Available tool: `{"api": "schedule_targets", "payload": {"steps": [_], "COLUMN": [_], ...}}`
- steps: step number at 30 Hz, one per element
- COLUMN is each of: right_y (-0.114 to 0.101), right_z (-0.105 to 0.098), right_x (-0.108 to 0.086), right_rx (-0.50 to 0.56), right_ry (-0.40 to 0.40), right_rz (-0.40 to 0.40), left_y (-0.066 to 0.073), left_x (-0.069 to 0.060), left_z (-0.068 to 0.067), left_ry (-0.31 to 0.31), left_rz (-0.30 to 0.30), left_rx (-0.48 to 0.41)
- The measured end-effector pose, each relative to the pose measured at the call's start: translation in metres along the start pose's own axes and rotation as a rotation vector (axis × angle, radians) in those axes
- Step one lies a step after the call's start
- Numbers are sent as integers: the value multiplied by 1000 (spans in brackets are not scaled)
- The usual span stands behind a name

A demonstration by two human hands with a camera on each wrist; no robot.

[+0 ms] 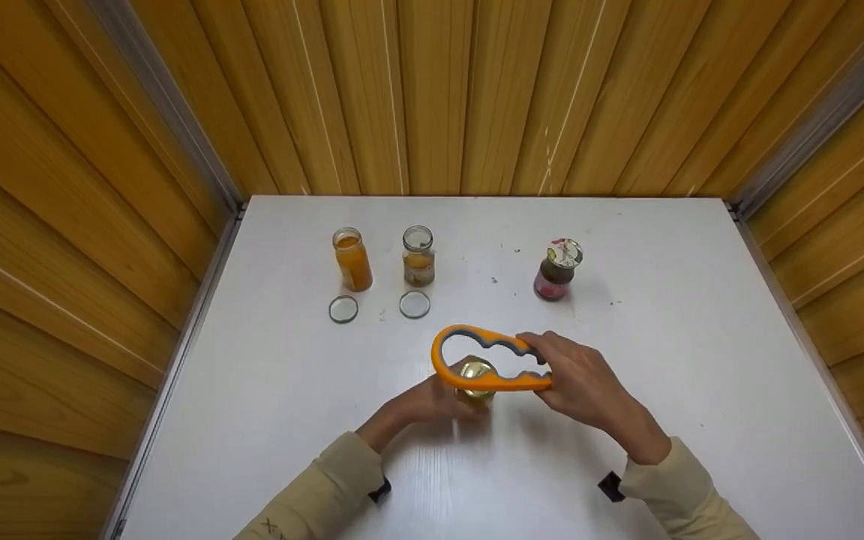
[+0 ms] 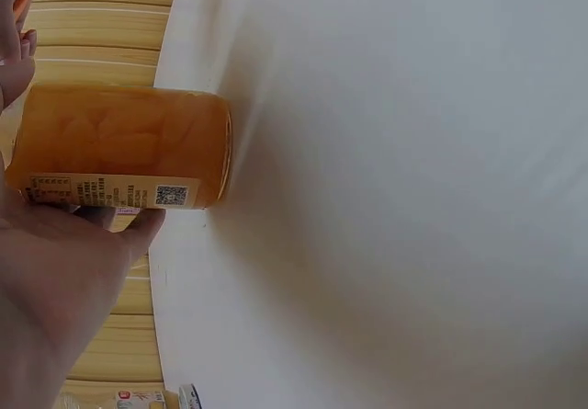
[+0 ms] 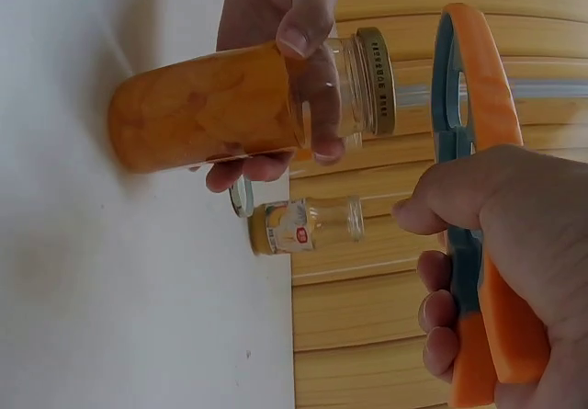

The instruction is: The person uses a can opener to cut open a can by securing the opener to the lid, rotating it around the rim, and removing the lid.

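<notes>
Three wood-panelled walls point(image 1: 432, 97) enclose a white table point(image 1: 687, 360). Toward its far side stand an uncapped orange-filled jar point(image 1: 355, 266), a second uncapped jar point(image 1: 418, 266) and, farther right, a lidded jar point(image 1: 554, 277). Nearer the front, the grip of the left hand point(image 1: 436, 399) curls round a gold-lidded jar point(image 3: 207, 106); that of the right hand point(image 1: 586, 379) wraps one end of an orange opener point(image 1: 507, 383), its arms apart, just clear of the gold lid point(image 3: 379, 80).

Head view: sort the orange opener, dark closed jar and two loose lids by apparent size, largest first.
1. Orange opener
2. Dark closed jar
3. Left lid and right lid: too alike to rank
</notes>
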State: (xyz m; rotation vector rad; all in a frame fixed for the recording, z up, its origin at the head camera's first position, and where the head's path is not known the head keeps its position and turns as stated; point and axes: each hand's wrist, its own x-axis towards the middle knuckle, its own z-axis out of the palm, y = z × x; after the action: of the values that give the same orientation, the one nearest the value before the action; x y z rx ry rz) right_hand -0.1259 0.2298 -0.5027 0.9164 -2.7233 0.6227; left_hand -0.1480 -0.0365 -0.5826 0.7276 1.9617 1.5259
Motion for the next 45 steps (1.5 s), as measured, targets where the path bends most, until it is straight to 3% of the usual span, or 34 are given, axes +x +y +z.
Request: {"api": "schedule_targets", "payload": {"steps": [3, 6, 10, 13, 15, 21, 28, 35, 45], "right_y": [-5, -9, -11, -12, -12, -17, -30, -45, -63], "right_z": [4, 6, 10, 14, 16, 20, 21, 25, 28], "right_x": [-3, -6, -7, -7, -7, -8, -10, -12, -15], "right_rx": [12, 21, 3, -18, -37, -131, -239, -324, -334], "right_ry": [-17, -31, -39, -38, -34, -15, -57, -80, -39], "right_rz": [-42, -75, -111, -121, -127, -156, -74, 34, 200], "left_y": [1, 1, 1, 1, 1, -1, 0, -5, -9], "left_x": [3, 3, 0, 0, 1, 4, 3, 0, -1], "left_z": [3, 5, 5, 4, 3, 4, 7, 12, 45], "left_ry": [-79, -116, -82, -68, -73, -145, -138, -58, 276], "left_rz": [71, 76, -4, -28, -13, 78, 87, 94, 110], "left_rx": [44, 69, 142, 211, 239, 112, 43, 39, -22]}}
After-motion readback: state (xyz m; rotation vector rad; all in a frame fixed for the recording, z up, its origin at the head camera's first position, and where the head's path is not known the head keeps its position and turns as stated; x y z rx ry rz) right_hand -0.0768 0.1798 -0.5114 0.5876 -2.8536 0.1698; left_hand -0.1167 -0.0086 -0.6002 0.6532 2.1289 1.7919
